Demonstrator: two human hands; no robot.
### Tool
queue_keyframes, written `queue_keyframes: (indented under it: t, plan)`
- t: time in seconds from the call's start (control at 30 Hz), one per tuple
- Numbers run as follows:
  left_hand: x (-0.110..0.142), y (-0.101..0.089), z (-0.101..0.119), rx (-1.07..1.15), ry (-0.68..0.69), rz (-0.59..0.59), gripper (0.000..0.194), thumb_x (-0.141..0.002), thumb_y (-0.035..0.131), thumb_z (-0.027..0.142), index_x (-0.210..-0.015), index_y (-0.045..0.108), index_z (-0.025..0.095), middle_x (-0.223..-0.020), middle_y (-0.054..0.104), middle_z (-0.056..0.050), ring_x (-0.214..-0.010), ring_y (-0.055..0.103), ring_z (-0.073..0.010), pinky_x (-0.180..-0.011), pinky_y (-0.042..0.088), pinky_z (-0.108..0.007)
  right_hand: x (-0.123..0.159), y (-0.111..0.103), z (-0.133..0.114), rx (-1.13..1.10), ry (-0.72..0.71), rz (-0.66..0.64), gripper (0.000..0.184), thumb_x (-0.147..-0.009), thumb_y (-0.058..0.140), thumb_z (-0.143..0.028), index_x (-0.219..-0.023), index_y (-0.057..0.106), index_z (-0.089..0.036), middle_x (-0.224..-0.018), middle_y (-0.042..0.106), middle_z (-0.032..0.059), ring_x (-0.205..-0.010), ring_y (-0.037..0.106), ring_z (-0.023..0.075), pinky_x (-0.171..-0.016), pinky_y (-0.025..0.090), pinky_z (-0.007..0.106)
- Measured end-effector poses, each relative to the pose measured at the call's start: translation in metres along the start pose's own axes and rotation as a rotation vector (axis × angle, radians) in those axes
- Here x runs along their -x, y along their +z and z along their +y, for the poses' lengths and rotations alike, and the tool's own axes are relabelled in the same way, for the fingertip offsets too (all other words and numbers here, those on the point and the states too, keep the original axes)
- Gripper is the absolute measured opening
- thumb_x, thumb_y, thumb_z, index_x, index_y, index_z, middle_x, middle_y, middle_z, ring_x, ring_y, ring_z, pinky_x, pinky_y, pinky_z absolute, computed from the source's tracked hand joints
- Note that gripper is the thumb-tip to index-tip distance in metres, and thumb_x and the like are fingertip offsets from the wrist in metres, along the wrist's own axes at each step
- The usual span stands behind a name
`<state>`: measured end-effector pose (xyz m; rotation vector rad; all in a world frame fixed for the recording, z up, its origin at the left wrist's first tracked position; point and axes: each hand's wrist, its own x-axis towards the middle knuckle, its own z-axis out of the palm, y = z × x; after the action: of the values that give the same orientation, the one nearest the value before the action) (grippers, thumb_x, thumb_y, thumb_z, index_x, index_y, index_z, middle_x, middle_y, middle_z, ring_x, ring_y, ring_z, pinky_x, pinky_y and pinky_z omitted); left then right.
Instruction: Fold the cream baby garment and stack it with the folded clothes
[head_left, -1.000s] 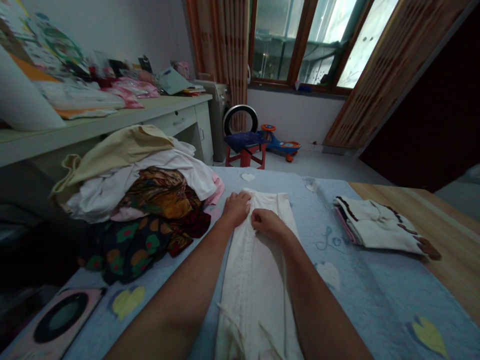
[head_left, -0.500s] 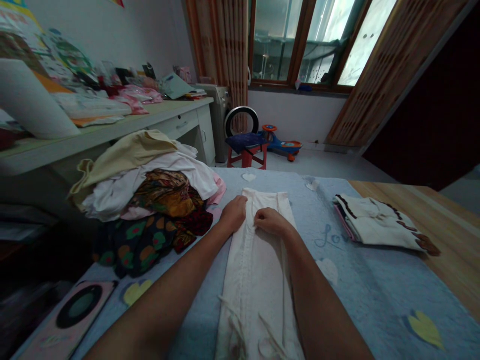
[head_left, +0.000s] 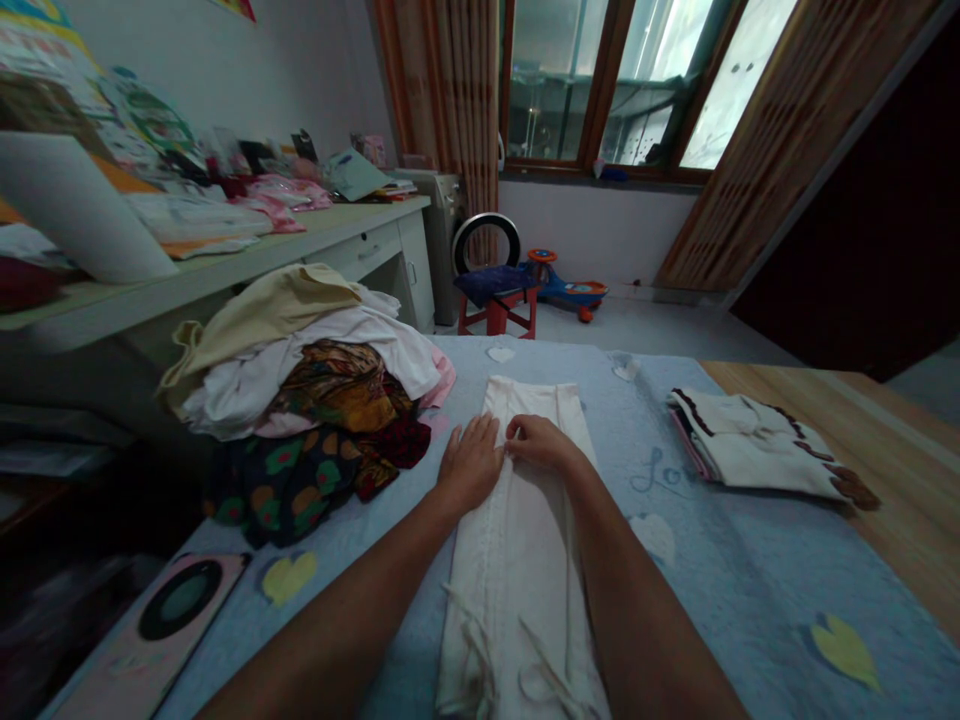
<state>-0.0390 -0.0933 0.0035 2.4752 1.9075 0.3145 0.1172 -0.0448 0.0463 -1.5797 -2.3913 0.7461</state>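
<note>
Room dim, whole frame underexposed, murky grey cast. Only strong light from window (head_left: 600,90), right pane (head_left: 731,90) blowing out, glare eating detail there. Curtain (head_left: 442,100) glowing faintly. Deep black under desk (head_left: 352,235), dark corner (head_left: 847,200) gone almost solid. White garment (head_left: 517,560) dull, shadows soft. Edges bending hard, wide-lens stretch, wall (head_left: 225,70) leaning. Picture slightly soft throughout, grainy in darks.
</note>
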Motion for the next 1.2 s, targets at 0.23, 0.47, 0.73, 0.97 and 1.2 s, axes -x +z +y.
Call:
queue_keyframes:
  t: [0.23, 0.47, 0.73, 0.97, 1.2]
  plan:
    - [0.0032, 0.0025, -0.0054, -0.038, -0.015, -0.023, 0.055, -0.099, 0.028, 0.038, -0.151, 0.03, 0.018, -0.158, 0.029, -0.008, -0.147, 0.022, -0.0258, -0.117, 0.02, -0.053, -0.0028, 0.0022, -0.0071, 0.16, 0.047, -0.077, 0.021, -0.08, 0.062, -0.028, -0.093, 0.073, -0.016, -0.093, 0.073, 0.007, -0.081, 0.063, 0.0161, -0.064, 0.036, 0.023]
    - [0.0049, -0.0004, -0.0063, 0.017, 0.006, -0.017, 0.056, -0.095, 0.034, 0.03, -0.15, 0.031, 0.018, -0.159, 0.028, -0.008, -0.147, 0.023, -0.0254, -0.117, 0.018, -0.054, -0.0007, 0.0014, -0.008, 0.159, 0.056, -0.073, 0.018, -0.076, 0.061, -0.021, -0.088, 0.073, -0.015, -0.09, 0.073, 0.0073, -0.076, 0.062, 0.0153, -0.061, 0.034, 0.023]
    - [0.0051, 0.0005, -0.0067, 0.061, 0.016, 0.014, 0.056, -0.094, 0.036, 0.03, -0.149, 0.033, 0.021, -0.158, 0.032, -0.008, -0.146, 0.025, -0.0271, -0.116, 0.018, -0.056, -0.0026, -0.0007, -0.0027, -0.006, 0.031, -0.052, 0.02, -0.074, 0.06, -0.013, -0.089, 0.073, -0.015, -0.086, 0.072, 0.0043, -0.073, 0.06, 0.0132, -0.064, 0.037, 0.021]
    - [0.0061, -0.004, -0.0043, 0.055, 0.006, 0.009, 0.055, -0.095, 0.035, 0.03, -0.149, 0.033, 0.019, -0.158, 0.031, -0.009, -0.145, 0.026, -0.0277, -0.115, 0.02, -0.057, -0.0058, 0.0024, -0.0041, -0.006, 0.036, -0.095, 0.019, -0.077, 0.059, -0.016, -0.087, 0.074, -0.013, -0.082, 0.072, 0.0044, -0.071, 0.059, 0.0126, -0.062, 0.036, 0.021]
    - [0.0062, -0.0021, -0.0054, 0.063, 0.007, 0.008, 0.054, -0.096, 0.034, 0.033, -0.149, 0.034, 0.019, -0.158, 0.03, -0.009, -0.146, 0.025, -0.0277, -0.115, 0.02, -0.058, -0.003, -0.0003, -0.0062, 0.023, 0.048, -0.15, 0.013, -0.078, 0.064, -0.022, -0.08, 0.074, -0.013, -0.075, 0.07, 0.0036, -0.063, 0.054, 0.0113, -0.056, 0.033, 0.021]
